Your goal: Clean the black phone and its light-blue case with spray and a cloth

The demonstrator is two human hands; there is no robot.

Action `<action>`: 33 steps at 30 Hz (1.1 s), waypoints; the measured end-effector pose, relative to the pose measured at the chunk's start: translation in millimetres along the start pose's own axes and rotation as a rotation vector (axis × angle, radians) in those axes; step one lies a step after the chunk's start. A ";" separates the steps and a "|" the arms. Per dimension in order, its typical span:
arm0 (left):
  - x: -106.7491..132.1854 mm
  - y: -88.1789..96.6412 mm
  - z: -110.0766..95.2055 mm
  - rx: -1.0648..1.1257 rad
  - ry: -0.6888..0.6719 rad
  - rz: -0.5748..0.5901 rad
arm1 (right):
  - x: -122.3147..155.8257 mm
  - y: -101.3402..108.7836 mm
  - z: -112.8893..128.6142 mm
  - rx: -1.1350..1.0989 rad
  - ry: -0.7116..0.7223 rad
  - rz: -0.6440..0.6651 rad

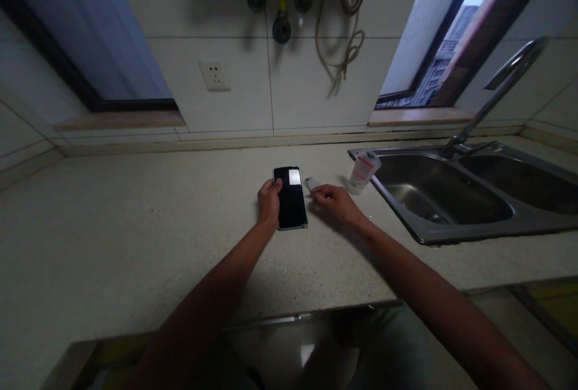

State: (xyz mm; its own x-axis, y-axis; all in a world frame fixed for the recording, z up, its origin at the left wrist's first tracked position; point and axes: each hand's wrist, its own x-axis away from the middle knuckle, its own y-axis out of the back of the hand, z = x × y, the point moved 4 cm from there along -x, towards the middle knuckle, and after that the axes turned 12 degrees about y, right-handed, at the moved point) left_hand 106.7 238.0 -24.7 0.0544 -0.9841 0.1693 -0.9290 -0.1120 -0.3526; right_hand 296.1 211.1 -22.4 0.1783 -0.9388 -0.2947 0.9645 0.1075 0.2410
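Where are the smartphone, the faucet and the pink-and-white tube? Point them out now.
smartphone (291, 197), head view, on its dark screen
faucet (490, 96), head view, on its curved steel neck
pink-and-white tube (363, 172), head view, on its body

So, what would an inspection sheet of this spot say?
Surface: speckled pale countertop.
Job's things: black smartphone lying flat, a bright patch on its screen; small pale item beside it.
Clutter: white tube with red markings at the sink's edge.
Grips: left hand on the phone's edge; right hand at the pale item.
Cables: no power cable seen; brown cord hangs on the wall.
Surroundings: steel double sink, arched faucet, wall socket, tiled wall, windows.
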 end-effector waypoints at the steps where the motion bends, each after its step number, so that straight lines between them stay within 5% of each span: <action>1: -1.2 1.1 -0.8 -0.003 -0.007 -0.007 | -0.2 1.2 2.9 0.010 0.050 -0.027; 4: -5.1 4.3 -2.8 0.003 -0.017 -0.038 | 0.6 -1.0 12.1 0.042 0.168 -0.031; 13: -1.0 1.6 -5.6 0.008 -0.067 -0.031 | 9.4 -29.5 10.0 0.194 0.055 0.157; 18: 8.9 -8.1 -1.6 0.013 -0.045 0.026 | 12.9 -31.8 13.7 0.400 0.048 0.098; 24: 8.9 -9.0 -0.4 0.030 -0.043 0.018 | 10.7 -28.7 15.4 0.276 0.061 0.191; 33: 8.6 -5.6 -1.1 0.005 -0.035 0.006 | 7.6 -5.3 19.2 0.299 0.017 -0.091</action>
State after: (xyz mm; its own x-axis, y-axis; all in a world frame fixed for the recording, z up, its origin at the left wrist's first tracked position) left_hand 112.0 230.3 -20.3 0.0622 -0.9889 0.1347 -0.9276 -0.1071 -0.3580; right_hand 288.6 197.1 -8.2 0.0997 -0.9343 -0.3422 0.8773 -0.0798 0.4733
